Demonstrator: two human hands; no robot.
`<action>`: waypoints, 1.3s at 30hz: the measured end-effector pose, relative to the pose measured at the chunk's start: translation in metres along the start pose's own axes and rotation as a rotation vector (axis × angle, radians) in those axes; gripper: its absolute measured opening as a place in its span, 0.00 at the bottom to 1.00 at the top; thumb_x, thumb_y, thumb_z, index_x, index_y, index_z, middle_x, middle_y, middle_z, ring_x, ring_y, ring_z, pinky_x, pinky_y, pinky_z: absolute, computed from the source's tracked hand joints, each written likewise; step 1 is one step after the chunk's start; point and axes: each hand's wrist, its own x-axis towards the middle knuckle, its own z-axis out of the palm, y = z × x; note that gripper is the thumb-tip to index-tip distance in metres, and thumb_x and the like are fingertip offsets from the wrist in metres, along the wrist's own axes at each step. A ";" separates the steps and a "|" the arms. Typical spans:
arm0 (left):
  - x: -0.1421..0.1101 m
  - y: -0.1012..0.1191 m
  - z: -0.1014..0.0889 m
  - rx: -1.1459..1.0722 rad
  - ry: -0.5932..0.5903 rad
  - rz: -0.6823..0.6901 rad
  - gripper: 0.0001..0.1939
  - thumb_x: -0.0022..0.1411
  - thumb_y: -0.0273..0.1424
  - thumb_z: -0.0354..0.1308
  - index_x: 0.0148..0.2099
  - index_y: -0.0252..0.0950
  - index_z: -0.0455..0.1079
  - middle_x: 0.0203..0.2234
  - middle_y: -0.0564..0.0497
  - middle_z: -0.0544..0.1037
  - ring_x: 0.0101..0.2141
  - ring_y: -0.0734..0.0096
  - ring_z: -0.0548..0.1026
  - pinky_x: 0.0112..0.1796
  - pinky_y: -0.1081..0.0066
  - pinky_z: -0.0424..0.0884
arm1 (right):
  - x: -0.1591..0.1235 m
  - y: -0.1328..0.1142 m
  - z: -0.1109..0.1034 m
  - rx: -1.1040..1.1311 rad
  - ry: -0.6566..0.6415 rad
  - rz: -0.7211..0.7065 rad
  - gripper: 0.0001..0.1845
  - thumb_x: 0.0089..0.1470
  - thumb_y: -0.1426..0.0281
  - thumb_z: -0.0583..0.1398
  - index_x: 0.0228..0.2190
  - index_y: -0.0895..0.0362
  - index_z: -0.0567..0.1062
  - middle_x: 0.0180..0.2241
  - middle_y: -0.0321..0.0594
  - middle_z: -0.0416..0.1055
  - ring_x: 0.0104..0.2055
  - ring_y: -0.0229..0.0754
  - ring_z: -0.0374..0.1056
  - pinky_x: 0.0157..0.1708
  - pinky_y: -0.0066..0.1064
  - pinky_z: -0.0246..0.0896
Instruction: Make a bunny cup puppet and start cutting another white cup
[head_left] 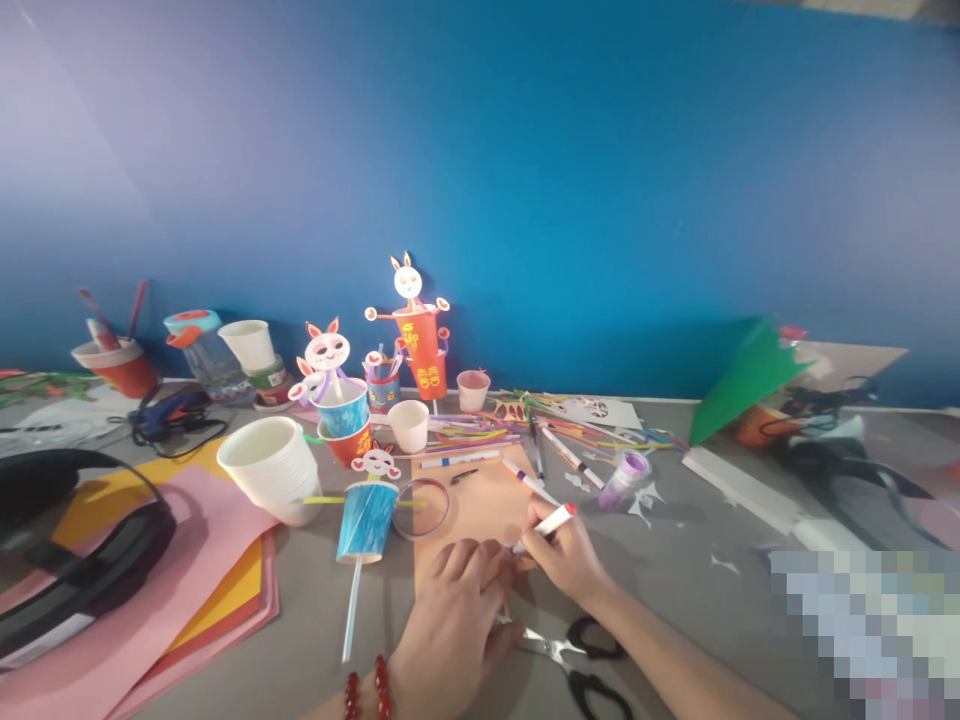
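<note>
The left hand (pixel 463 600) hides whatever lies beneath it; the red-capped white marker's (pixel 553 522) tip is too small to tell. Left of the hands, the picture's edge cuts off the black headphones (pixel 142 530); farther right of them, a pixelated patch blurs everything.

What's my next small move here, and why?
I'd probably ease the scissors a little farther from your left hand before drawing on. Their blades point toward it and lie right by its fingers, while your right hand works close by with the red-ended marker.
</note>
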 end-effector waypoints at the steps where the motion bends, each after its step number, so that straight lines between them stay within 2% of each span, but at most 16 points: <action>1: 0.000 0.000 0.000 0.003 0.000 0.002 0.28 0.62 0.33 0.62 0.63 0.42 0.63 0.57 0.48 0.69 0.54 0.55 0.65 0.56 0.56 0.62 | 0.000 0.000 0.000 0.001 -0.001 0.000 0.09 0.48 0.73 0.54 0.20 0.53 0.61 0.18 0.27 0.56 0.21 0.36 0.55 0.23 0.26 0.47; 18: 0.000 -0.001 0.001 0.021 0.010 0.008 0.29 0.63 0.34 0.62 0.64 0.43 0.62 0.58 0.48 0.69 0.54 0.54 0.65 0.57 0.56 0.63 | 0.002 -0.003 -0.001 0.008 0.022 -0.001 0.09 0.49 0.72 0.54 0.20 0.52 0.59 0.17 0.27 0.52 0.20 0.36 0.52 0.21 0.26 0.46; 39: 0.000 -0.003 0.003 0.001 0.004 0.004 0.29 0.62 0.34 0.62 0.64 0.44 0.62 0.58 0.47 0.69 0.54 0.53 0.64 0.56 0.55 0.63 | 0.001 -0.004 -0.001 0.003 0.030 0.006 0.10 0.48 0.72 0.54 0.19 0.52 0.59 0.17 0.27 0.53 0.20 0.36 0.52 0.21 0.26 0.47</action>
